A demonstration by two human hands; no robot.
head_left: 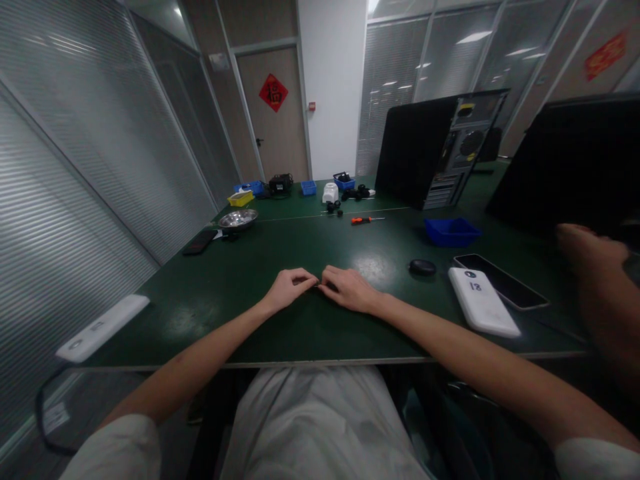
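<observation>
The fingers of my left hand [290, 290] and my right hand [347, 290] are bent and brought almost together, thumb against fingertip, closed on a small thing [317, 285] between them. It is thin and mostly covered by my fingertips, so I cannot tell its shape or material. Under my hands is the bench [240, 337], dark green, smooth, a little shiny.

Beyond my fingers, slightly to the right, lies a screwdriver [361, 220] with orange and black handle. Farther, some black parts [333, 207] are too small to make out, near a white plastic piece [331, 193]. To the right of my fingers are a rounded black mouse [423, 267], a blue tray [451, 232] and a white block [483, 301] marked 18, which partly hides a flat phone [507, 281]. Far left is a shiny metal bowl [239, 219]. At the right edge, another person's hand [593, 247] is blurred.
</observation>
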